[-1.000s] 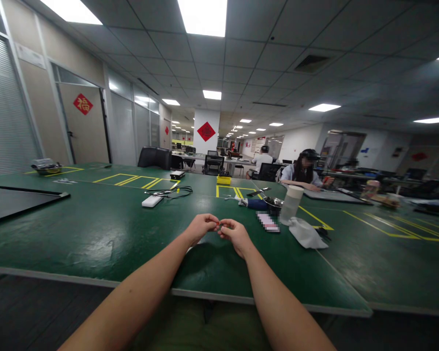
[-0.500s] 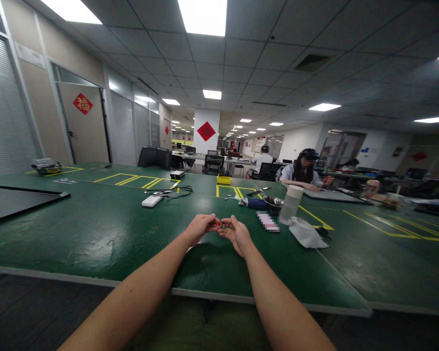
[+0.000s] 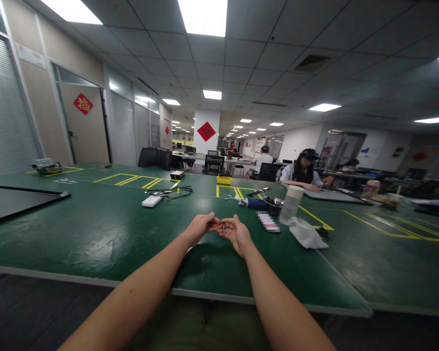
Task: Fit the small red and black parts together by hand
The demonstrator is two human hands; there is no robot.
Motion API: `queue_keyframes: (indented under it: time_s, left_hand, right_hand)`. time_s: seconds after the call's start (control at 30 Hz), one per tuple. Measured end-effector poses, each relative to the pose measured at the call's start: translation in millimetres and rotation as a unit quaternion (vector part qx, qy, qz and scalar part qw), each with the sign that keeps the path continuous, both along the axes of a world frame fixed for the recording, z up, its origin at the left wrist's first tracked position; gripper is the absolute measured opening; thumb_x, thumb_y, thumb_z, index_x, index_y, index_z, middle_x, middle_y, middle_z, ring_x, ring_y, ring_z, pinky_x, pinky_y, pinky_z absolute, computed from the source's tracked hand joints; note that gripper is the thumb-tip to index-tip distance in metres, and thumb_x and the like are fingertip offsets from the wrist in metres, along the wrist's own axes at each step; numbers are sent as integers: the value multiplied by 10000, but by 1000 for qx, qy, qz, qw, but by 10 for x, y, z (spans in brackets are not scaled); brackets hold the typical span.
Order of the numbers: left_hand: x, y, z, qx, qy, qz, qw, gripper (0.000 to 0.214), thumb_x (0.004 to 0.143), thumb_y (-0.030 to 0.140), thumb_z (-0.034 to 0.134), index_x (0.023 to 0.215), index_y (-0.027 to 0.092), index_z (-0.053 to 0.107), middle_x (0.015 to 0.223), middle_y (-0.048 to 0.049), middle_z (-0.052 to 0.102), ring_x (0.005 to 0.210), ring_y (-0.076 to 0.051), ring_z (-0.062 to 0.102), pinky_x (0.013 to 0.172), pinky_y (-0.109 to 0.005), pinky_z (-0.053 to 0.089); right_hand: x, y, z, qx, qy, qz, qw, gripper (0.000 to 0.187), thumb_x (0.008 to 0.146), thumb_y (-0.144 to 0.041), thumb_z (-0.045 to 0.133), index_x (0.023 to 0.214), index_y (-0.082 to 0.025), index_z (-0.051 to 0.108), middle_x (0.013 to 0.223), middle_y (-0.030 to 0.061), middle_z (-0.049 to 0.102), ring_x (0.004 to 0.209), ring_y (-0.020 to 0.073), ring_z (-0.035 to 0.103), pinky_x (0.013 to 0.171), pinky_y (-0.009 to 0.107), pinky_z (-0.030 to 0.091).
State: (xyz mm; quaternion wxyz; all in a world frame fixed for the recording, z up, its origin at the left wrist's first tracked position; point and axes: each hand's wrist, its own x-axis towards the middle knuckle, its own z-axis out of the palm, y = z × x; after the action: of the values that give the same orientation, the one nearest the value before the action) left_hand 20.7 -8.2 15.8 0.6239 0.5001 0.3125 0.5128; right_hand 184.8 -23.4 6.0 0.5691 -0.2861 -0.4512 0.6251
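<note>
Both my forearms reach out over the green table [image 3: 95, 234]. My left hand [image 3: 201, 227] and my right hand [image 3: 236, 233] meet fingertip to fingertip just above the tabletop. Between the fingertips sits a tiny dark object with a red part [image 3: 222, 225], too small to name. Both hands pinch it, thumbs and forefingers pressed together. The rest of the fingers are curled.
To the right stand a white cup [image 3: 291, 204], a crumpled white cloth [image 3: 307, 233], a metal bowl [image 3: 273, 203]. A white box with cables [image 3: 152, 200] lies behind left; a black board [image 3: 18, 200] at far left. A seated person [image 3: 303, 170] works at the far right side.
My hands stay almost in place. The fingertips have shifted slightly, and the small dark and red object shows more between them than one second ago.
</note>
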Motion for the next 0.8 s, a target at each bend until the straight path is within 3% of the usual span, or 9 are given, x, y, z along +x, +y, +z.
queue_keyframes:
  time_s: [0.8]
  left_hand:
    - [5, -17, 13, -7, -12, -12, 1000, 370, 824, 400, 562, 784, 55, 691, 772, -126, 684, 689, -159, 641, 711, -263, 515]
  right_hand:
    - [12, 9, -16, 0, -5, 8, 1000, 443, 868, -530, 417, 850, -137, 621, 763, 104, 677, 634, 177, 654, 593, 296, 516]
